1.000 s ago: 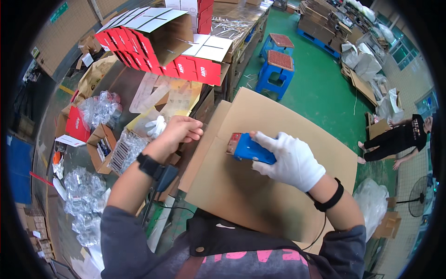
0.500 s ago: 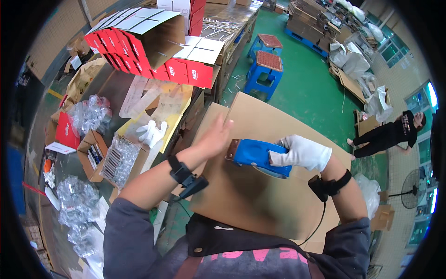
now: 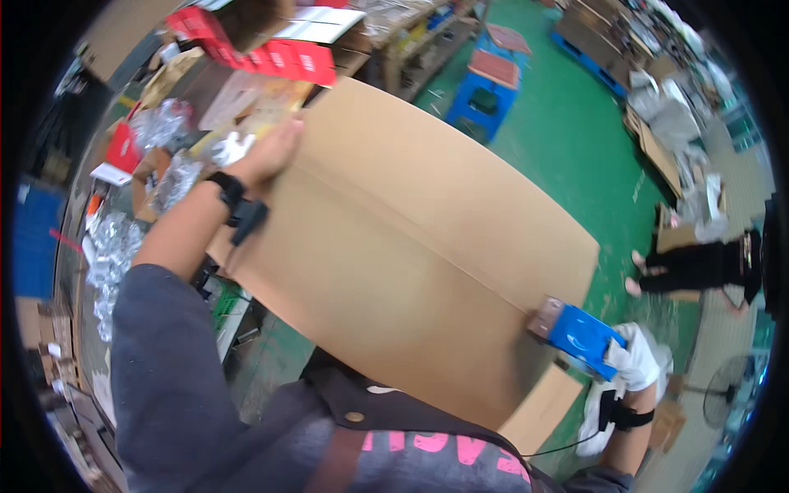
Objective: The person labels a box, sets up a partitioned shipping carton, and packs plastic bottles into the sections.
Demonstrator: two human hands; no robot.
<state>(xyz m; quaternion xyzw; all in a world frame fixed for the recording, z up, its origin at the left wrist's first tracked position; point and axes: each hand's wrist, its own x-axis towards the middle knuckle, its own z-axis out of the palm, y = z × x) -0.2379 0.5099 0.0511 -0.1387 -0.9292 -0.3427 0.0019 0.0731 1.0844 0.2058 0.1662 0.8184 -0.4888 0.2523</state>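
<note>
Taping looks to be the step in hand: the right hand (image 3: 637, 361), in a white glove, has its grip wrapped around a blue tape dispenser (image 3: 579, 335) at four o'clock, at the near-right end of the seam on a large brown cardboard box (image 3: 394, 246). The bare left hand (image 3: 271, 152) at ten o'clock lies flat, fingers spread, pressing the far-left corner of the box. My guess is the next move calls for cutting the tape cleanly at the edge. The box fills the centre, plain, smooth, with flaps meeting along one long crease.
</note>
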